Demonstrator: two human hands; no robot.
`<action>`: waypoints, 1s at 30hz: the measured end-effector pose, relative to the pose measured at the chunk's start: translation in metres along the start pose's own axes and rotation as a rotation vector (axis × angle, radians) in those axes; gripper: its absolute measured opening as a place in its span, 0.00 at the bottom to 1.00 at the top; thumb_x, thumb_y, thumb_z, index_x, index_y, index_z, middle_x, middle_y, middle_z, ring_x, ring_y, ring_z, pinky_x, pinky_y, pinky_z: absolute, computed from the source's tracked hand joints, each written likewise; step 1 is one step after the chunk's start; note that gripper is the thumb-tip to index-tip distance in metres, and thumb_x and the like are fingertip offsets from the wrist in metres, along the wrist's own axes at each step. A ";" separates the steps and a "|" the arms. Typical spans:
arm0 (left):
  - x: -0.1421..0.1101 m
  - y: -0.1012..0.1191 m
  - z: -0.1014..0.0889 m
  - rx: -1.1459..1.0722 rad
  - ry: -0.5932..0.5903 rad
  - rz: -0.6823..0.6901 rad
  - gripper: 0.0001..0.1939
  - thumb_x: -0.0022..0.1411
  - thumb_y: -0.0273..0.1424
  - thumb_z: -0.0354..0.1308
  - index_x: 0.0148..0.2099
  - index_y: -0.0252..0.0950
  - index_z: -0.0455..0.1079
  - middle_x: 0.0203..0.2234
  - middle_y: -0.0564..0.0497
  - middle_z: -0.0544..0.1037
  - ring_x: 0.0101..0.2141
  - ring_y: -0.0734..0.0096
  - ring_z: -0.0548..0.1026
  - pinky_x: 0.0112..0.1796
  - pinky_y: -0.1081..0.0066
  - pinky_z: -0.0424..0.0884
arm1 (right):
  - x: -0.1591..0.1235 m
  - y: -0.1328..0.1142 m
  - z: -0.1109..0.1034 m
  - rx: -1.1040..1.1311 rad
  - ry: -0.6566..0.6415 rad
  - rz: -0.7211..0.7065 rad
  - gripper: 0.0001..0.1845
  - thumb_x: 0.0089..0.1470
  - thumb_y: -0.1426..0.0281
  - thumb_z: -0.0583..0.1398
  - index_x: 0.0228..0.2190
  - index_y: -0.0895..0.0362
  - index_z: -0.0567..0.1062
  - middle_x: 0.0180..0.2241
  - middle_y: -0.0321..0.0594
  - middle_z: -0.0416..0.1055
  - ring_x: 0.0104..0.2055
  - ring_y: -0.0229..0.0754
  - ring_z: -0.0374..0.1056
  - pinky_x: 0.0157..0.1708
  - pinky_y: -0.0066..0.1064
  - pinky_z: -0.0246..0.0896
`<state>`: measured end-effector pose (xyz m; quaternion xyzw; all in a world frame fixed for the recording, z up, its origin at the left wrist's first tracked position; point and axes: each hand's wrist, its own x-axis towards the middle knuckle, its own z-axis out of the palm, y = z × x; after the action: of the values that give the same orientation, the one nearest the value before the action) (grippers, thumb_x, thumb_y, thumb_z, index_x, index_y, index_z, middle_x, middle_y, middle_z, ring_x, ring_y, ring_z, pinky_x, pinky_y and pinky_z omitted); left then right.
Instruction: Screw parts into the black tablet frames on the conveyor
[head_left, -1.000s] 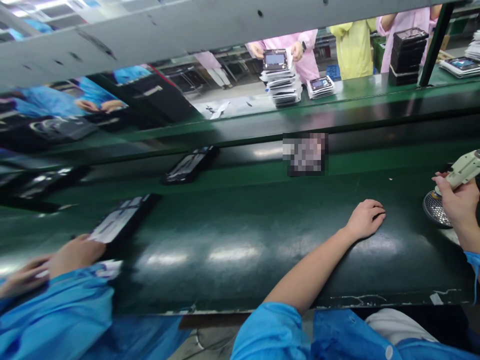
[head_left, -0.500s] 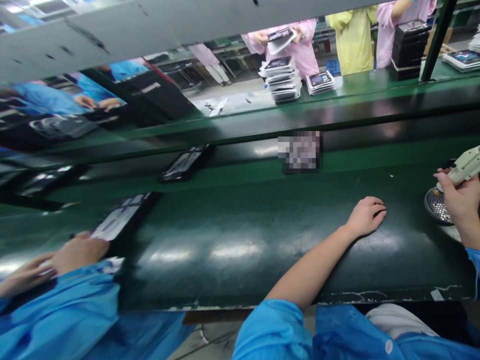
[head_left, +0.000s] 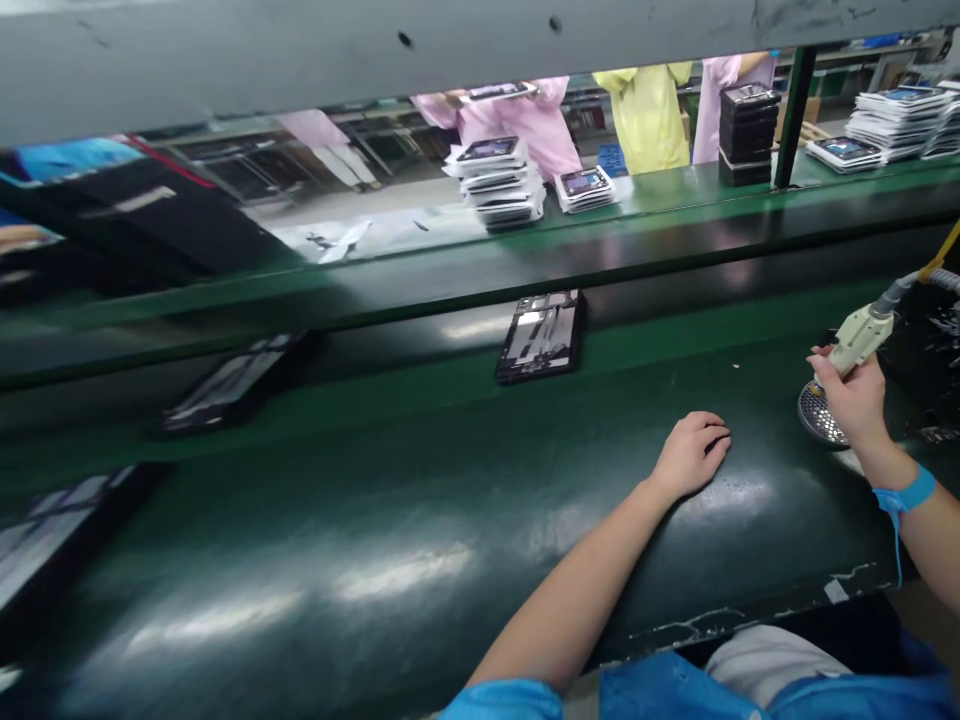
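My left hand [head_left: 691, 455] rests palm down on the green bench [head_left: 480, 440], its fingers loosely extended with nothing in them. At the right, my right hand [head_left: 855, 400] is wrapped round a cream-coloured hand tool [head_left: 862, 337] with a hose or cable at its upper end. Just below the tool's lower end is a round, dark-rimmed perforated metal piece [head_left: 821, 415]; whether they touch I cannot make out. A blue band [head_left: 906, 492] circles my right wrist. Beyond my left hand, a black flat device [head_left: 541, 336] with exposed inner parts lies on the back strip.
More flat devices lie at the left, one on the strip [head_left: 232, 382] and one nearer [head_left: 60, 530], both blurred. A raised green ledge bears stacked devices [head_left: 499, 182] and a black stack [head_left: 748, 135]. Co-workers stand behind it. A grey beam [head_left: 300, 60] crosses above.
My view has swung to the right, so the bench and devices appear farther left. The co-worker's hands at the near left have left the picture. My hands keep their poses.
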<state>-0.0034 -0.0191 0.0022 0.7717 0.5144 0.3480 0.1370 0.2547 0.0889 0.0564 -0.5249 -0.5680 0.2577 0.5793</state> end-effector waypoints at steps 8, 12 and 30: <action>0.001 -0.001 0.001 0.007 0.011 0.016 0.10 0.71 0.32 0.59 0.46 0.37 0.82 0.46 0.43 0.82 0.47 0.59 0.79 0.50 0.58 0.77 | 0.000 -0.006 0.000 0.016 -0.004 -0.038 0.23 0.52 0.56 0.70 0.45 0.54 0.74 0.42 0.44 0.81 0.45 0.50 0.78 0.55 0.51 0.71; 0.001 -0.002 0.002 0.010 0.011 0.012 0.10 0.71 0.32 0.59 0.45 0.37 0.82 0.46 0.43 0.82 0.47 0.59 0.79 0.50 0.58 0.78 | 0.000 -0.006 0.001 -0.032 0.002 -0.027 0.21 0.53 0.56 0.69 0.43 0.55 0.75 0.41 0.44 0.81 0.44 0.50 0.78 0.56 0.52 0.69; 0.001 0.000 0.000 0.012 -0.001 0.014 0.11 0.72 0.33 0.59 0.47 0.38 0.82 0.47 0.43 0.82 0.49 0.59 0.79 0.51 0.58 0.77 | 0.000 -0.009 0.000 -0.018 -0.021 -0.051 0.21 0.53 0.56 0.69 0.43 0.54 0.75 0.42 0.44 0.81 0.45 0.49 0.78 0.55 0.51 0.70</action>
<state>-0.0030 -0.0180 0.0028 0.7762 0.5111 0.3455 0.1304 0.2523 0.0859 0.0651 -0.5126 -0.5895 0.2431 0.5750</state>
